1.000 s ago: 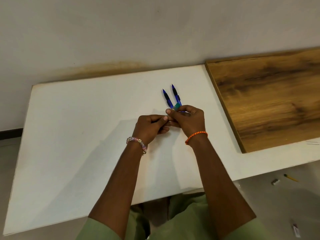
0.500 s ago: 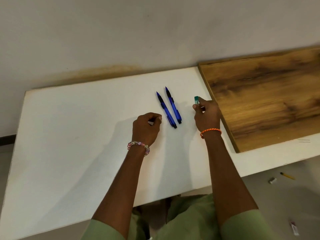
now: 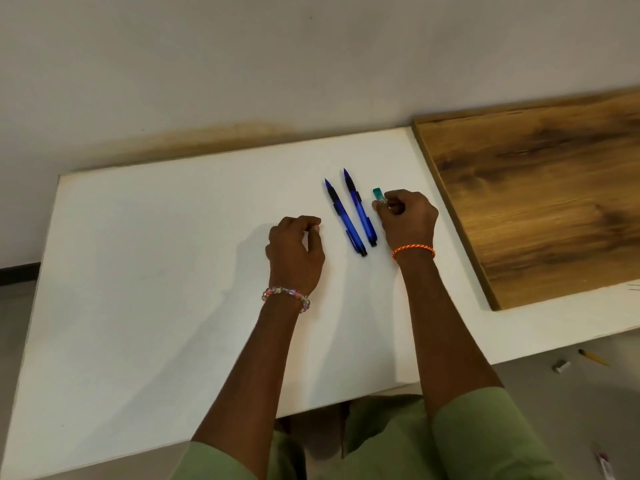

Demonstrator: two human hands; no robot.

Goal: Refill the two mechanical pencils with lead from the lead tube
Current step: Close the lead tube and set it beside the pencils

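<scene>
The lead tube (image 3: 379, 195) sits in the right hand (image 3: 408, 220), its teal end poking out past the thumb and forefinger, which pinch it while the other fingers curl loosely behind; whether it touches the table (image 3: 173, 271) I cannot tell. Just left of that hand lie the two pencils (image 3: 346, 216), blue, side by side and nearly parallel, tips pointing away from the person and caps toward them, the nearer one just beside the right thumb. Left of the pencils, and clear of them, the left hand (image 3: 294, 258) rests on the table with fingers curled; it seems to hold nothing, though something small could be hidden under the fingertips. Right of the right hand, a wooden board (image 3: 536, 202) lies on the table. Neither pencil looks opened, so the task seems to be at its start. The step in hand looks like opening the tube: steady its body with the right hand, ease the cap off with the left, and keep the tube tilted mouth-up so leads do not spill. A light pinch is best, since leads snap easily. Then take the nearer pencil, pull its cap, and slide leads in one at a time over the table.
</scene>
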